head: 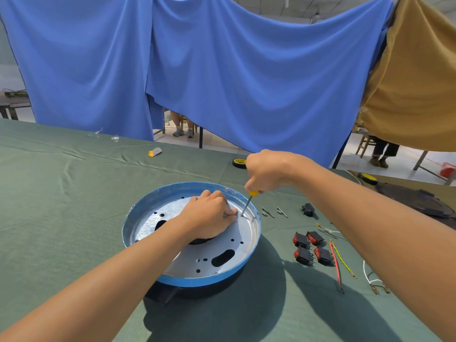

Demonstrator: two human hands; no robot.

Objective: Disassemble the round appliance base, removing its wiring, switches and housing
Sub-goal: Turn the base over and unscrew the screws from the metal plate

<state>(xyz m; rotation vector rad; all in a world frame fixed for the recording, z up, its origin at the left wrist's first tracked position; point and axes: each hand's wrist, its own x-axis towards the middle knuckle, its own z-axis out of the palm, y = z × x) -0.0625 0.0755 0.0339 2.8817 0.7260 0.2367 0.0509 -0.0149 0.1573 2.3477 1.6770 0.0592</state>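
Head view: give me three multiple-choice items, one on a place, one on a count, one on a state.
1. Where do the red switches lie, relative to the round base?
A) inside it
B) left of it
C) right of it, on the cloth

2. How many red switches are there?
A) two
B) four
C) six

3. What is the right hand doing?
A) gripping the yellow-handled screwdriver
B) resting open on the cloth
C) lifting a switch

1 C: they cluster on the cloth beside its right rim.
2 B: two rows of two.
3 A: fingers wrap the handle, tip down at the metal plate.
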